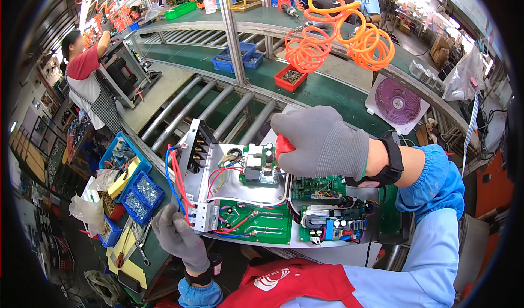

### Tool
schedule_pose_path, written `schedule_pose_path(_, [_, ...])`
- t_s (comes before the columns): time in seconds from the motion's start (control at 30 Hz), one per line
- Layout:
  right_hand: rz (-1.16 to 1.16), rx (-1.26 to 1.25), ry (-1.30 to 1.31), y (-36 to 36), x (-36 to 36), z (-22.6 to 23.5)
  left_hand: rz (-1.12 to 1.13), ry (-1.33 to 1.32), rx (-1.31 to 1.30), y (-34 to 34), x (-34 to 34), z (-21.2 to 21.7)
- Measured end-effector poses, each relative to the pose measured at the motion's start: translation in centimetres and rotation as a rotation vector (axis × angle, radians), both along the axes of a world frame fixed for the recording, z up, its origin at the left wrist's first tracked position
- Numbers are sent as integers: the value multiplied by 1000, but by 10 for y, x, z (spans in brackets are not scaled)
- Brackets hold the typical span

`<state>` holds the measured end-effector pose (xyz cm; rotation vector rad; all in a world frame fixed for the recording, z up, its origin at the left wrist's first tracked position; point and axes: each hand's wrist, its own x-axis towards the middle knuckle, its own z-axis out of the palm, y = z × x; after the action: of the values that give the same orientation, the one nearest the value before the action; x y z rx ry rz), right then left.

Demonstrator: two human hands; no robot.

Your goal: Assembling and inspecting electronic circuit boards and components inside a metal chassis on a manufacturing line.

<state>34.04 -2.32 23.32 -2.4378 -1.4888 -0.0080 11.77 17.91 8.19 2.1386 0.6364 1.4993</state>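
My right hand (pixel 322 141), in a grey glove, is closed around a red handle (pixel 283 146) above the metal chassis; the rest of that tool is hidden. Under and beside it lie green circuit boards: a small board with white connectors (pixel 258 165), a long board (pixel 262 223) and a crowded power board (pixel 334 224). My left hand (pixel 181 240), also gloved, is beside the chassis's left end, its fingers loosely bent and apart, near a white circuit breaker (pixel 205 217). Red and blue wires (pixel 180 182) rise from the breaker towards a black terminal plate (pixel 197 147).
Blue bins of small hardware (pixel 143 197) stand at the left, with wrenches (pixel 143 248) and a phone (pixel 129 282) nearby. Beyond the chassis are conveyor rollers (pixel 218 108), a red parts bin (pixel 290 78), hanging orange air hoses (pixel 349 35) and a purple fan (pixel 398 101). A co-worker (pixel 90 84) stands at left.
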Motion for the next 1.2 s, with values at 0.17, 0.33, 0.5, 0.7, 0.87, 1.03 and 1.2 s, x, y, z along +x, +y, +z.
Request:
schedule_pose_path(0.17, [-36,80,55,-4,-3,-5,-26,-14,-19,2,-2,-2])
schedule_pose_path(0.33, [-167,139,196,-16,2,-14,-34,-16,30,5,-2,-4])
schedule_pose_path(0.5, [-245,279,201,-27,6,-22,-16,-51,-4,5,5,-7])
schedule_pose_path(0.7, [-323,584,243,-76,-29,-7,-42,-77,49,5,7,-9])
schedule_pose_path(0.87, [-61,494,-334,-119,-93,1,-52,-66,126,10,2,-6])
schedule_pose_path(1.03, [-25,479,-520,-107,-106,0,-68,-75,140,14,1,-6])
schedule_pose_path(1.2, [-359,833,-12,-71,-82,14,-132,-89,117,11,6,-7])
